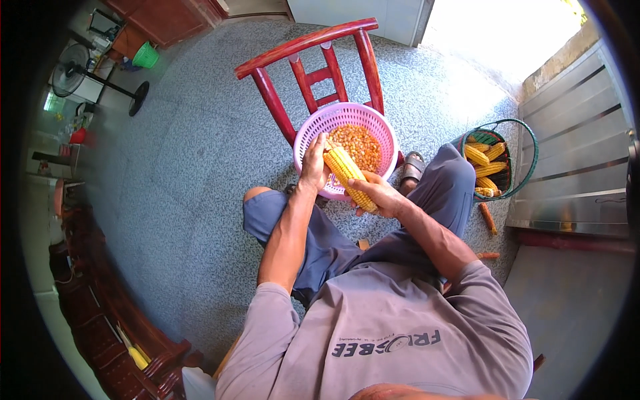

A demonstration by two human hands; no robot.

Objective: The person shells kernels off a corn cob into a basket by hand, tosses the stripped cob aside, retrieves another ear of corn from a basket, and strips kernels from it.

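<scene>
An ear of yellow corn (pixel 345 172), its kernels still on, is held at a slant between both hands over the near rim of a pink plastic colander basket (pixel 389 131). My left hand (pixel 315 162) grips its upper end; my right hand (pixel 377 194) is closed around its lower part. Loose orange-yellow corn kernels (pixel 356 145) lie in the basket, which rests on a red wooden chair (pixel 367 65). To the right, a green woven basket with a hoop handle (pixel 508 170) holds several ears of corn (pixel 477 155).
Bare cobs (pixel 487 218) lie on the speckled floor below the green basket, beside a metal door panel (pixel 575 150). A standing fan (pixel 72 70) and a green bin (pixel 146 55) are at the upper left. A dark wooden bench (pixel 95 320) bearing corn ears (pixel 138 358) stands lower left.
</scene>
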